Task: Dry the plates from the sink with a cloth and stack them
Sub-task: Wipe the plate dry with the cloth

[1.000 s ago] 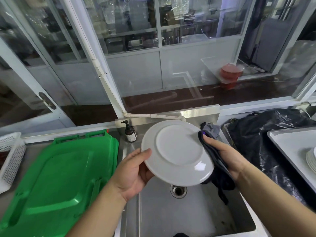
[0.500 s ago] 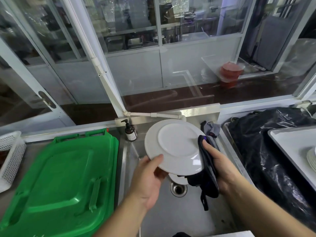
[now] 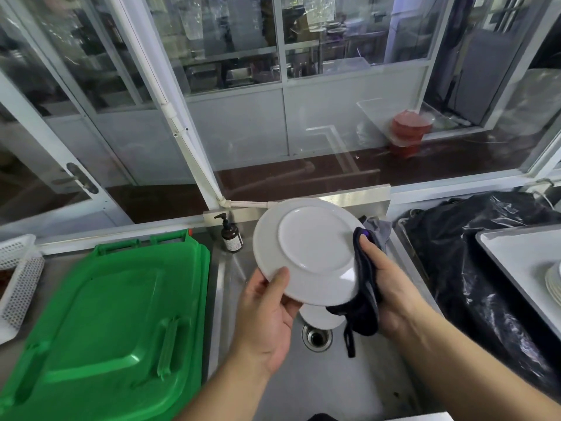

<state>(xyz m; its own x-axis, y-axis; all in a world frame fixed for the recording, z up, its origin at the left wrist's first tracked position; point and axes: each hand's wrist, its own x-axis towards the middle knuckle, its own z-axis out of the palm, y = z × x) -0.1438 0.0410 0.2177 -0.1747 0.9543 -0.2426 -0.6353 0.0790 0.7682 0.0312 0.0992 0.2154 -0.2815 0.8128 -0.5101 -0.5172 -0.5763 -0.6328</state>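
Note:
A white plate is held tilted above the steel sink, its underside facing me. My left hand pinches its lower left rim, thumb on the underside. My right hand grips a dark cloth wrapped around the plate's right edge. Below it, part of another white plate shows in the sink beside the drain. A stack of white plates sits on a white tray at the far right.
A green plastic lid covers the counter left of the sink. A brown pump bottle stands at the sink's back left corner. A black plastic bag lies right of the sink. A white perforated basket sits at far left.
My left hand has shifted from the plate's left side to its lower rim. The plate has turned and my right hand has slid the cloth along its right edge.

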